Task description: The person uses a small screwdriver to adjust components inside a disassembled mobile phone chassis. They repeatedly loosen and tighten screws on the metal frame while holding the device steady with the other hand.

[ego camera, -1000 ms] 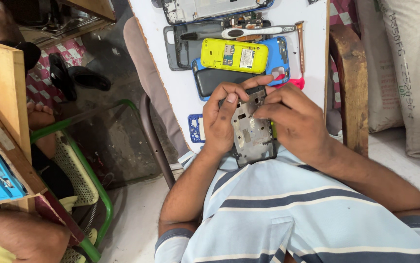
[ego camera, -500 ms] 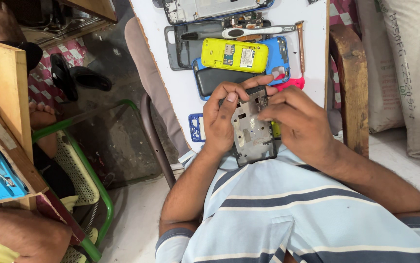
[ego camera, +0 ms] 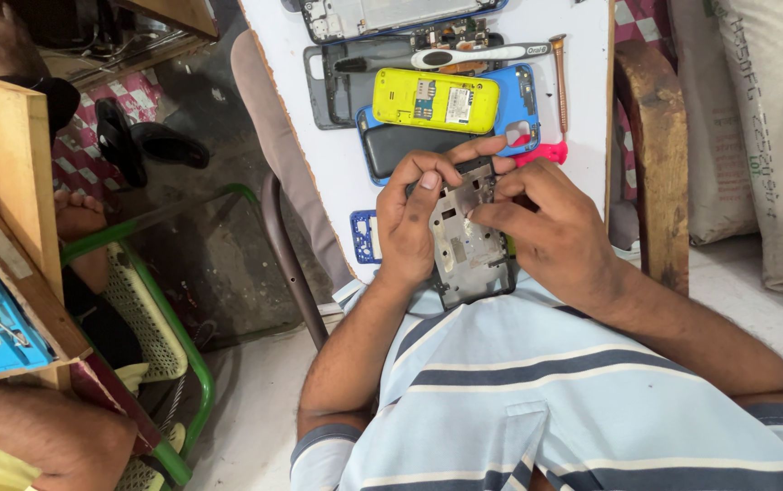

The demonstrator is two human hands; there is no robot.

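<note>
Gripping an opened phone frame (ego camera: 468, 245) from both sides, the left hand (ego camera: 407, 227) steadies it while the right hand (ego camera: 550, 232) pinches at its inner parts. A yellow phone (ego camera: 435, 100) lies just beyond on the white tabletop (ego camera: 337, 195)

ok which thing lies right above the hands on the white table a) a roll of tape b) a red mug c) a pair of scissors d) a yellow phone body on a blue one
d: a yellow phone body lies on a blue phone body on the white table, just above the left hand and right hand, which hold an opened phone frame.
</note>
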